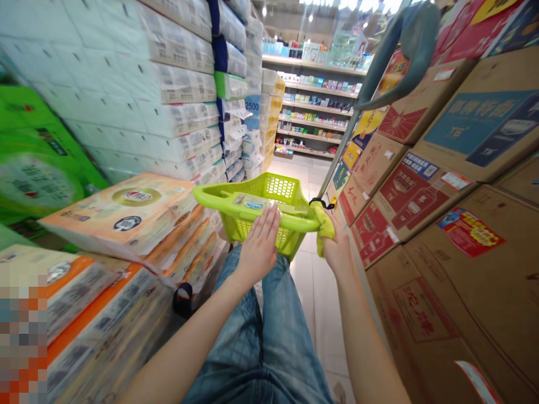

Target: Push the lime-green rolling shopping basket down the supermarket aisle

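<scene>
A lime-green plastic shopping basket (213, 196) with perforated walls is in front of my legs, at the middle of the head view. A printed label (252, 202) shows on the bar across its top. My left hand (261, 244) lies with outstretched fingers flat over the near rim and bar. At the basket's right corner, my right hand (338, 242) is closed around a yellow-green cloth (325, 224) that touches the rim. A thin black cord or strap (322, 202) lies by the cloth. The inside of the basket is mostly hidden.
Packs of tissue paper (138, 205) are stacked high on the left. Cardboard cartons (425, 213) form a wall on the right, with a grey looped handle (398, 62) on a metal pole before them. Stocked shelves (315, 106) stand beyond the narrow tiled aisle.
</scene>
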Demonstrator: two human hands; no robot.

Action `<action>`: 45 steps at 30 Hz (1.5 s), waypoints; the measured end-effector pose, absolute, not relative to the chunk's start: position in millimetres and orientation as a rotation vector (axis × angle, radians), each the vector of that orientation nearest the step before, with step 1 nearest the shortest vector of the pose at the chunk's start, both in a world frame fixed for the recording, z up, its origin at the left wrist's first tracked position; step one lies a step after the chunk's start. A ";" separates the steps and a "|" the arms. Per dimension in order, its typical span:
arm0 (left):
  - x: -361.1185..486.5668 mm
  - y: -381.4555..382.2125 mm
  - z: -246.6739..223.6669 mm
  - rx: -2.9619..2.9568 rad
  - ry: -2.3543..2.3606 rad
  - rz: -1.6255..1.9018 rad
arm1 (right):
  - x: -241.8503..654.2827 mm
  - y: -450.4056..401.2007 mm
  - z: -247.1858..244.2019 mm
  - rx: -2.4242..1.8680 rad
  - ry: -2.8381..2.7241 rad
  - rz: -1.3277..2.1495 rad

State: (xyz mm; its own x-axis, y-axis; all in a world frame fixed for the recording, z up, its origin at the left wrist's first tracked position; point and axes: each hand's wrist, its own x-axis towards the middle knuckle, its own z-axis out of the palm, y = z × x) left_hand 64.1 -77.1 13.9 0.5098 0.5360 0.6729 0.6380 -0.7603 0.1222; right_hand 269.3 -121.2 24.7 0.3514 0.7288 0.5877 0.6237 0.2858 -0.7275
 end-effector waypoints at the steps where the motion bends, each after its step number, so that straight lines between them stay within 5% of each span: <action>1: 63.9 -77.3 14.2 -2.606 -1.020 -1.085 | 271.6 -116.5 25.7 -1.400 -1.309 0.148; 12: 61.9 -78.5 14.9 -2.626 -1.034 -1.056 | 182.1 -134.0 20.3 -1.645 -1.631 -0.417; 22: 59.2 -75.6 13.2 -2.610 -1.013 -1.043 | 200.7 -142.5 10.5 -1.503 -1.773 -0.364; 31: 61.4 -76.5 14.7 -2.609 -1.020 -1.050 | 281.5 -108.7 15.5 -1.459 -1.289 0.139; 45: 59.8 -75.9 14.2 -2.630 -1.019 -1.051 | 176.5 -117.3 30.0 -1.695 -1.709 -0.429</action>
State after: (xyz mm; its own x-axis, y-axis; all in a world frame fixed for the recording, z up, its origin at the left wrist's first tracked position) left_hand 59.8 -75.9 14.2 0.5289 0.5436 0.6517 0.6349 -0.7631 0.1213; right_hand 176.5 -117.3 30.0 0.0820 0.7439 0.6633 0.9688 0.0967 -0.2282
